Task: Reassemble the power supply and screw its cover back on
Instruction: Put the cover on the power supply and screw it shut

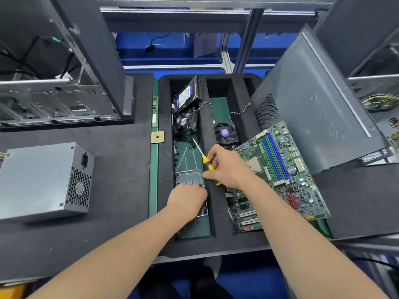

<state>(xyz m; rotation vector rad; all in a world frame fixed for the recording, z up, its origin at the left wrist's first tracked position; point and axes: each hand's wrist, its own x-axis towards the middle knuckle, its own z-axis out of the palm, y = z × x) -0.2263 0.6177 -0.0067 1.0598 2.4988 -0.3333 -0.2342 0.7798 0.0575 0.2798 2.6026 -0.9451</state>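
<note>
Computer case: the open grey metal computer case (pixel 54 87) stands at the far left, behind the mat.
Power supply: the grey metal power supply box (pixel 41 180) lies on the black foam mat (pixel 112 190) at the left. Its face with the honeycomb grille and the socket is turned to the right, toward the tray.
Foam tray: the black foam tray with long compartments (pixel 165 160) is in the middle, just beside the mat.
Left hand: my left hand (pixel 186 198) reaches down into the left compartment, fingers curled over the small clear plastic box (pixel 187 175). Small dark screws lie around it. I cannot tell if the fingers already hold one.
Screwdriver: the screwdriver with a yellow and black handle (pixel 207 161) lies slanted, its thin shaft pointing away from me and to the left, over the compartment.
Right hand: my right hand (pixel 226 167) grips the screwdriver by the handle, on the foam wall between two compartments.
Motherboard: the green motherboard with blue memory slots (pixel 282 169) leans at the right of the tray, partly under my right wrist.
Side panel: the grey metal side panel (pixel 313 108) stands tilted at the far right.
Relation for the next move: the power supply is well apart from both hands, to the left. The left hand is nearer, so I judge that both hands must travel left, and the screwdriver tip must turn toward the box.
</note>
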